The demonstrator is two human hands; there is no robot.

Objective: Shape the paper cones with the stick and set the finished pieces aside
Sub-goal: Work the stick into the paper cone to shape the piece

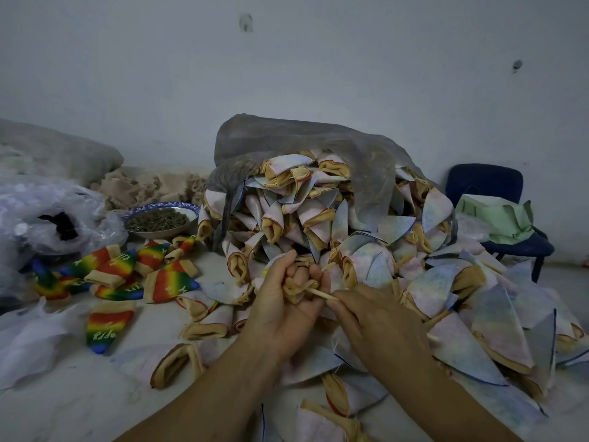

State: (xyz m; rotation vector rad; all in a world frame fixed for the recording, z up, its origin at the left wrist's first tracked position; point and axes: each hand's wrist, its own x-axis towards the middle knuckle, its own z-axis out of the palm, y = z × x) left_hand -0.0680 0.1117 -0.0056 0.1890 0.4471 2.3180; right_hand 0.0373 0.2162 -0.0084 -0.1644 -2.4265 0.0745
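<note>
Pale, scuffed tabletop (63, 403) under a heap of work. At the centre, left hand (280, 314) curled tight round a crumpled tan-rimmed pale paper cone (298, 287), fingers closed about its mouth. Right hand (376, 317) pinching a thin pale wooden stick (318, 294) between thumb and fingertips, tip pushed into the held cone's opening, far end poking out behind the palm. Mid-shaping, by the look of it; not ready to set down. Just beyond the knuckles, a big mound of pale pastel cones (318, 218) heaped out of a grey translucent plastic sack (287, 138) and across the right of the table: most of the job apparently left. Off to the left, well apart, a small scatter of rainbow-striped cones (121, 272) with tan cuffs, probably the finished ones. Farther back, a blue-patterned bowl (159, 218) of dark seeds, a crinkled clear plastic bag (47, 205), a dark blue chair (484, 183) and a bare grey-white wall (287, 59).
</note>
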